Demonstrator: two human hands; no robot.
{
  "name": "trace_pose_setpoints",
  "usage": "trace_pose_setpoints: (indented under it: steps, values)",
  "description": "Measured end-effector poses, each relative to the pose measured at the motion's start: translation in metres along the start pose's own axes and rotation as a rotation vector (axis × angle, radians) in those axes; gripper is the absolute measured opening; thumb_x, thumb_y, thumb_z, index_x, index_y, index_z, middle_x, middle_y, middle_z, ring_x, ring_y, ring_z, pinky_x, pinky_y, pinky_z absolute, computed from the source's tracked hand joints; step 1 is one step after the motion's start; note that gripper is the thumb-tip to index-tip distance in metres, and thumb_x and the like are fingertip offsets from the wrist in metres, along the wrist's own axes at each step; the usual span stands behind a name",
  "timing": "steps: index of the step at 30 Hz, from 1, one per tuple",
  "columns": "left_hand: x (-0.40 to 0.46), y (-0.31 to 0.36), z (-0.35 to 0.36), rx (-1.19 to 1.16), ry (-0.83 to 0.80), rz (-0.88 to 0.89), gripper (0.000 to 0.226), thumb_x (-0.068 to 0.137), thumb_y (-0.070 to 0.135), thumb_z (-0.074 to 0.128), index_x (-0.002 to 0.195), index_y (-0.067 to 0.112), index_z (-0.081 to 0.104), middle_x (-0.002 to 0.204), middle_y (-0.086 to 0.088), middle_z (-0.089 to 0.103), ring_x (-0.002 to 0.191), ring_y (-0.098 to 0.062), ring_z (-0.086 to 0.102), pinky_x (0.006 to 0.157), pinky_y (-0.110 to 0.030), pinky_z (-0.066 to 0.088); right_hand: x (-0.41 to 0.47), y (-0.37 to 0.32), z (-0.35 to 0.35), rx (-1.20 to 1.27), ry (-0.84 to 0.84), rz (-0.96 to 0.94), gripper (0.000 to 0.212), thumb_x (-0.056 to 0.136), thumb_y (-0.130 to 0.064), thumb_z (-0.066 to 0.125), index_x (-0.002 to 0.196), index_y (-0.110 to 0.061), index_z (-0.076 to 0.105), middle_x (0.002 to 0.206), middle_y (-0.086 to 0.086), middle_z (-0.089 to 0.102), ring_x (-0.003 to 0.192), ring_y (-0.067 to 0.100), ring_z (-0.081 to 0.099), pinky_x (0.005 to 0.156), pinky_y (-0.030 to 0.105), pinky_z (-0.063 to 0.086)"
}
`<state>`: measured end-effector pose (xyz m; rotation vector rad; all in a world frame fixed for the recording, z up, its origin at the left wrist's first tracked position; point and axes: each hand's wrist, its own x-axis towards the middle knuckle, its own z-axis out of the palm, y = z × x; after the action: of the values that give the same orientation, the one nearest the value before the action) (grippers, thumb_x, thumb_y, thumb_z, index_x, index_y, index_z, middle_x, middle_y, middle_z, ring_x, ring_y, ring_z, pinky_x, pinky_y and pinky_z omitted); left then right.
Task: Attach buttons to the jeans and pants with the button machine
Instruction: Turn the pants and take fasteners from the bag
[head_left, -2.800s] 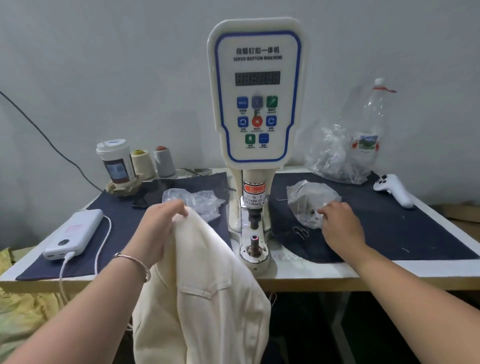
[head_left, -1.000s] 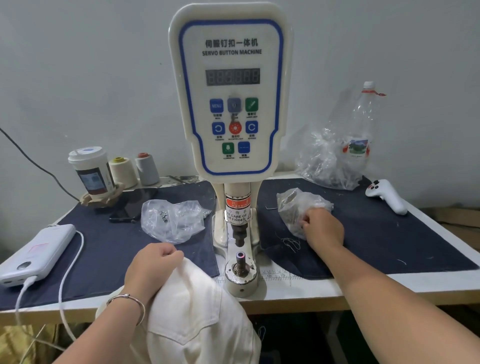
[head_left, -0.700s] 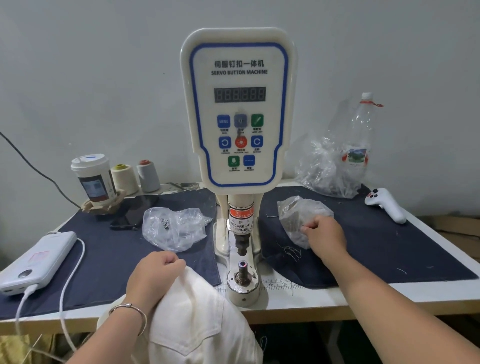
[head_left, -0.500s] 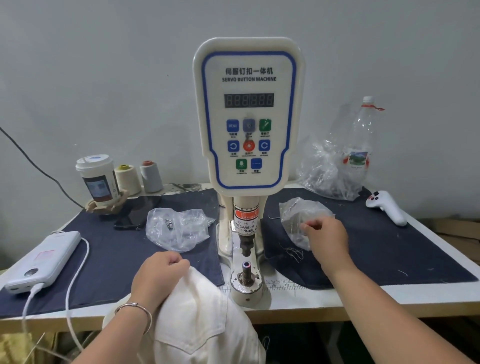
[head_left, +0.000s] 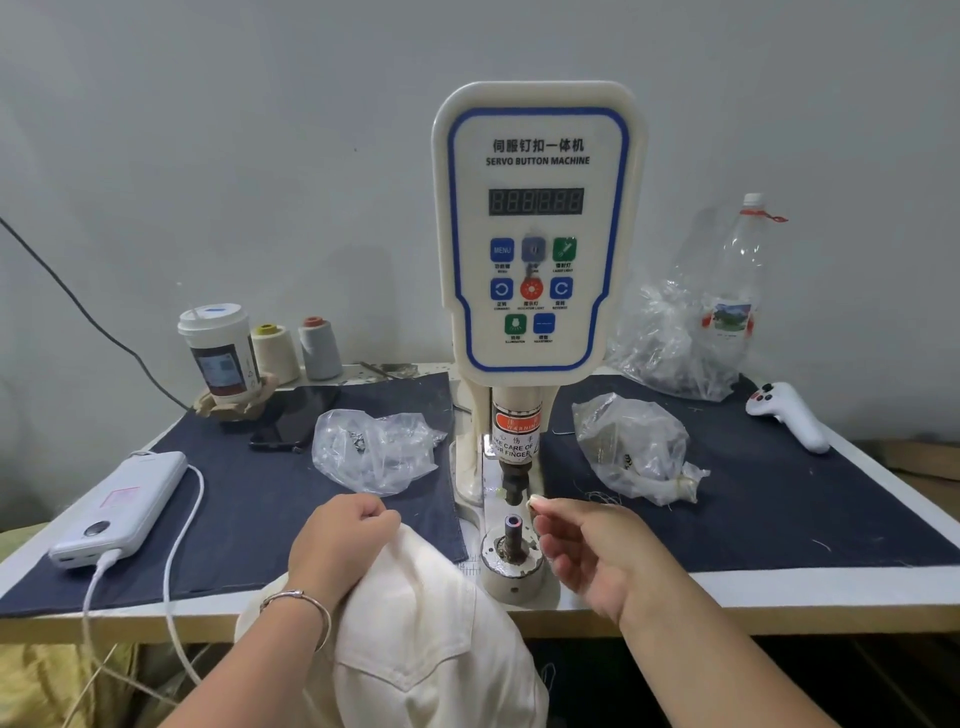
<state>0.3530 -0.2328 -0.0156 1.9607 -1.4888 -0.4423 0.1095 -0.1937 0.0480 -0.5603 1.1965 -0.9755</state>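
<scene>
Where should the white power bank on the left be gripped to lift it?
Grip the power bank across its long side edges near the far end, coming from above. It lies flat on the dark cloth, and a white cable plugs into its near end, so that end is best avoided.

The button machine (head_left: 535, 234) stands at table (head_left: 779, 587) centre. The left hand (head_left: 343, 540) grips cream pants (head_left: 415, 649) at the machine's 7 o'clock. The right hand (head_left: 587, 551), fingers curled near the lower post (head_left: 513, 540), sits at its 4 o'clock; whether it pinches anything is unclear.
</scene>
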Motion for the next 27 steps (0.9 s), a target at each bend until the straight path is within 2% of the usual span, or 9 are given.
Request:
trace_pose_setpoints:
  steps: [10, 16, 19, 23, 27]
  values:
    - [0.001, -0.001, 0.001, 0.008, 0.004, 0.012, 0.032, 0.08, 0.021, 0.056, 0.056, 0.019, 0.035, 0.049, 0.008, 0.033, 0.057, -0.016, 0.031, 0.054, -0.029, 0.027, -0.002, -0.002, 0.014, 0.264, -0.086, 0.192, 0.022, 0.089, -0.004, 0.061, 0.068, 0.003, 0.06, 0.046, 0.006, 0.059, 0.031, 0.01, 0.053, 0.029, 0.011, 0.036]
    - [0.002, -0.001, 0.001, 0.013, 0.004, 0.018, 0.034, 0.08, 0.021, 0.056, 0.056, 0.018, 0.032, 0.05, 0.006, 0.031, 0.058, -0.016, 0.029, 0.055, -0.029, 0.026, -0.007, 0.0, 0.016, 0.353, -0.122, 0.213, 0.022, 0.09, -0.004, 0.056, 0.069, 0.003, 0.059, 0.045, 0.005, 0.057, 0.03, 0.009, 0.051, 0.03, 0.01, 0.034]
    - [0.002, -0.002, 0.001, 0.01, 0.005, 0.019, 0.033, 0.08, 0.021, 0.055, 0.056, 0.018, 0.033, 0.05, 0.006, 0.032, 0.058, -0.015, 0.029, 0.055, -0.029, 0.026, -0.012, -0.001, 0.014, 0.419, -0.152, 0.224, 0.018, 0.09, -0.005, 0.054, 0.075, 0.004, 0.059, 0.047, 0.005, 0.057, 0.029, 0.009, 0.05, 0.029, 0.01, 0.033]
    - [0.002, -0.002, 0.001, 0.01, 0.003, 0.017, 0.032, 0.08, 0.021, 0.055, 0.057, 0.018, 0.034, 0.052, 0.006, 0.033, 0.059, -0.016, 0.03, 0.055, -0.029, 0.027, -0.017, -0.001, 0.011, 0.507, -0.203, 0.227, 0.011, 0.086, -0.001, 0.05, 0.09, 0.004, 0.058, 0.047, 0.003, 0.052, 0.028, 0.008, 0.045, 0.028, 0.011, 0.03]
    - [0.002, -0.002, 0.001, 0.001, 0.003, 0.017, 0.03, 0.08, 0.022, 0.056, 0.058, 0.019, 0.035, 0.054, 0.005, 0.033, 0.059, -0.016, 0.03, 0.055, -0.029, 0.027, -0.02, -0.001, 0.012, 0.556, -0.214, 0.201, 0.008, 0.074, -0.001, 0.049, 0.08, 0.001, 0.054, 0.048, 0.001, 0.045, 0.027, 0.007, 0.038, 0.029, 0.01, 0.026]
